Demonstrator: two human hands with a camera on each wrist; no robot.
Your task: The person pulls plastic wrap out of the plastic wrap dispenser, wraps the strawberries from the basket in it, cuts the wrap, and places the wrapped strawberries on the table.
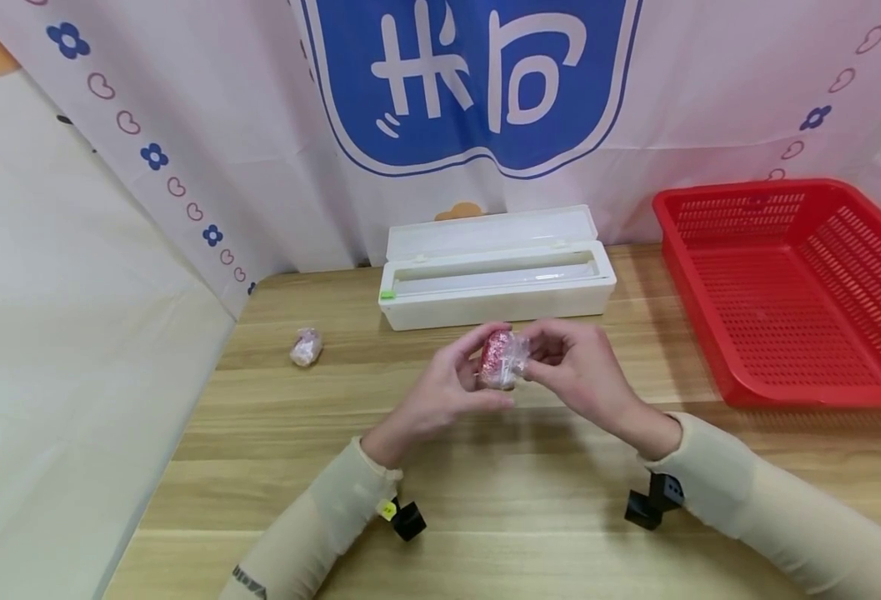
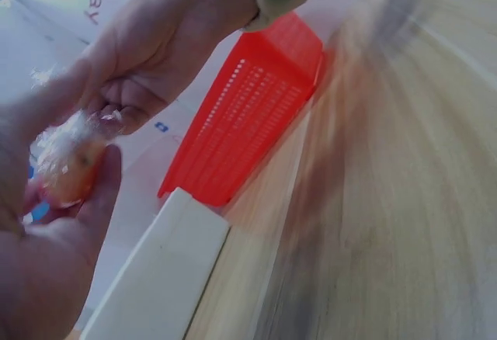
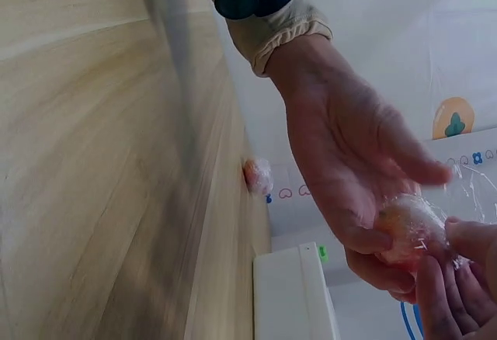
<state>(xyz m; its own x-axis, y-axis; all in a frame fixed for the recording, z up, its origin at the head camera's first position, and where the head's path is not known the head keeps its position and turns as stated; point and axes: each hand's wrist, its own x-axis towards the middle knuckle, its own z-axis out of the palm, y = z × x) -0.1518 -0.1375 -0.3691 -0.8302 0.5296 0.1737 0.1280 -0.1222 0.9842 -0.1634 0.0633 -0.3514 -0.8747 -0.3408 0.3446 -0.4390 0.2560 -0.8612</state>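
Observation:
In the head view my left hand (image 1: 448,390) holds a small round red fruit (image 1: 494,357), perhaps an apple, above the middle of the table, with fingers and thumb curled round it. Clear plastic wrap (image 1: 518,353) covers the fruit and bunches at its right side. My right hand (image 1: 586,371) pinches that bunched wrap between thumb and fingers. In the left wrist view the fruit (image 2: 71,173) looks orange-red under crinkled film. Loose wrap stands out beyond the fingers in the right wrist view, where the left hand (image 3: 353,150) cups the fruit (image 3: 405,227).
A second film-wrapped fruit (image 1: 307,347) lies on the wooden table (image 1: 260,467) at the left. Behind my hands stands a long white box (image 1: 496,312), lid raised, apparently a cling film dispenser. A red plastic basket (image 1: 698,312) stands at the right. A printed curtain (image 1: 635,192) hangs behind.

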